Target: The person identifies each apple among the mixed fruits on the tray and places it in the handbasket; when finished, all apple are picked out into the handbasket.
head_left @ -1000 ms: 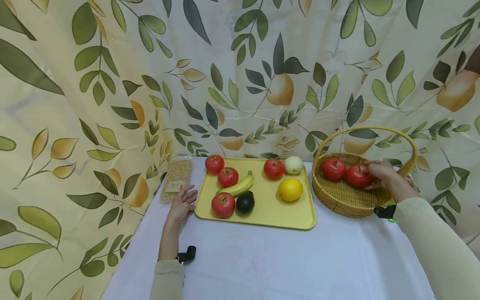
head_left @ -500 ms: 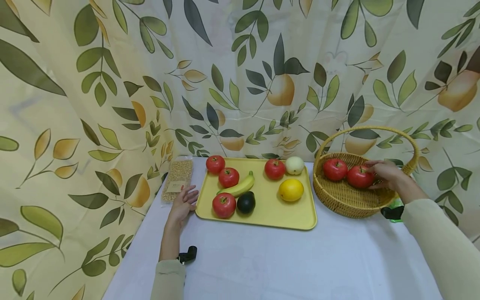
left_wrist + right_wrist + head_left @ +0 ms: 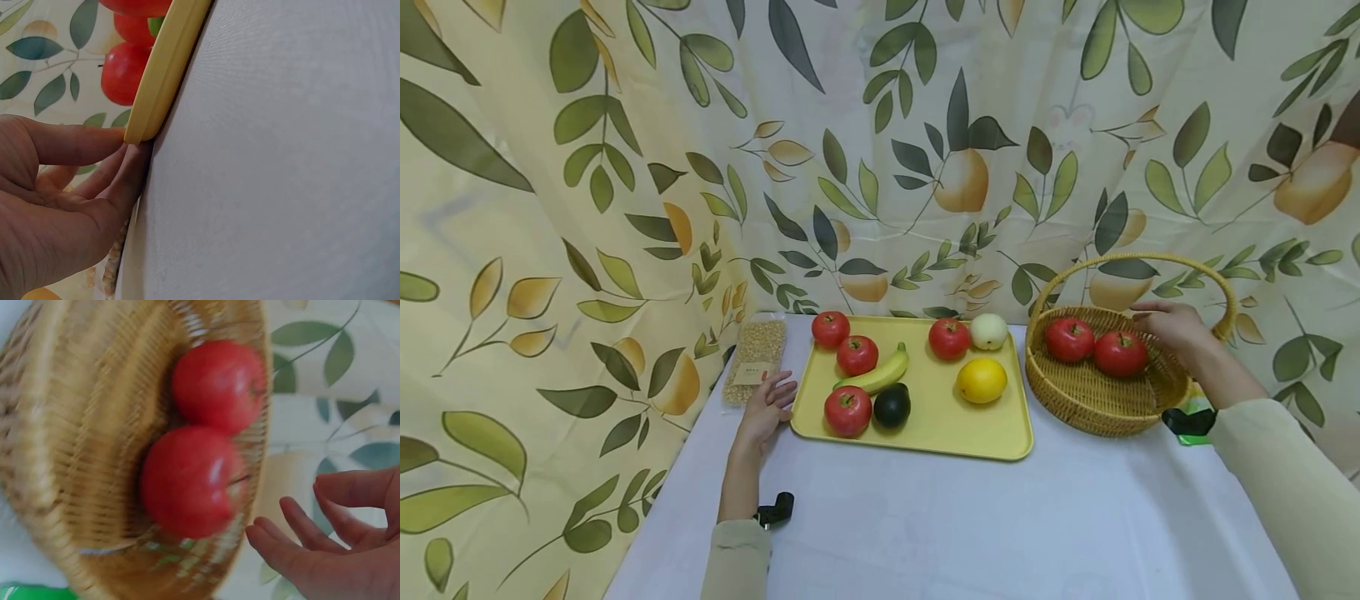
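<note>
My left hand lies at the left edge of the yellow tray, fingers loosely extended. In the left wrist view, its thumb touches the tray's rim. The tray bears several red apples, a banana, a dark avocado, a lemon and a pale round fruit. Two more apples sit side by side in the wicker basket at the right. Over the basket's right side hovers my right hand, holding nothing, its fingers spread just off the nearer apple in the right wrist view.
Left of the tray lies a clear bag of pale beans. The basket's tall handle arches above its opening. Something bright green shows beside the basket. A leaf-patterned cloth hangs behind the white tabletop.
My right hand has let go of the right apple in the basket and drawn up and to the right, fingers opening. The left hand stays at the tray's edge.
</note>
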Motion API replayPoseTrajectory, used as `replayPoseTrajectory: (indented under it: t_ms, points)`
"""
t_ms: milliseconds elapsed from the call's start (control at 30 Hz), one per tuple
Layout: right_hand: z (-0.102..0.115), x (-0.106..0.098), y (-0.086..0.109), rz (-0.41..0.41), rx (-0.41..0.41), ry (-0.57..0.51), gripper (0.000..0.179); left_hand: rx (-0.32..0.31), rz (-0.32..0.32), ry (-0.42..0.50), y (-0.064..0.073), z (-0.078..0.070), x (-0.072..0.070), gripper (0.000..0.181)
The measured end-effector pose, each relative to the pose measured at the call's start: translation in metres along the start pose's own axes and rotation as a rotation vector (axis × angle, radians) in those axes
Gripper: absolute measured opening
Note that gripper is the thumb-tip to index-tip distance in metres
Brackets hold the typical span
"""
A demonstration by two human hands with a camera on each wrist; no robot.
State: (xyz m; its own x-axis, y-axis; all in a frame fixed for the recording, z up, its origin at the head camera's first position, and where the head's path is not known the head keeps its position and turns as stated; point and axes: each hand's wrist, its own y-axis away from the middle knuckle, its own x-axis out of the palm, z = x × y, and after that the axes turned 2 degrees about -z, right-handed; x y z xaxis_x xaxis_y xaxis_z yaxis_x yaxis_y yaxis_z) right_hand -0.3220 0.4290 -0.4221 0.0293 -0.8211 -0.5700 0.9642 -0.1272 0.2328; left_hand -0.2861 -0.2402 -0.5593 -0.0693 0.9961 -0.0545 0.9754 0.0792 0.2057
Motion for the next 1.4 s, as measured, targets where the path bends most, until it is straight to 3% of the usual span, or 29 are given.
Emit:
replayPoseTrajectory:
  t_ms: [367, 700, 967, 1267, 1400]
  points:
    - [0.030, 0.014, 0.019, -0.036, -0.088, 0.069, 0.054, 0.012, 0.013, 0.016, 0.004, -0.002, 0.002, 0.083]
    - [0.048, 0.025, 0.035, 0.016, -0.132, 0.032, 0.053, 0.005, 0.003, 0.021, 0.004, -0.002, 0.000, 0.084]
    - [0.062, 0.035, 0.047, 0.028, -0.166, 0.062, 0.052, 0.016, 0.016, 0.020, 0.003, -0.002, 0.002, 0.083]
    - [0.075, 0.057, 0.054, 0.090, -0.199, -0.100, 0.052, 0.002, 0.005, 0.017, 0.001, 0.001, 0.000, 0.084]
    - [0.081, 0.066, 0.058, 0.110, -0.186, -0.064, 0.053, 0.002, -0.001, 0.016, 0.002, 0.000, 0.000, 0.084]
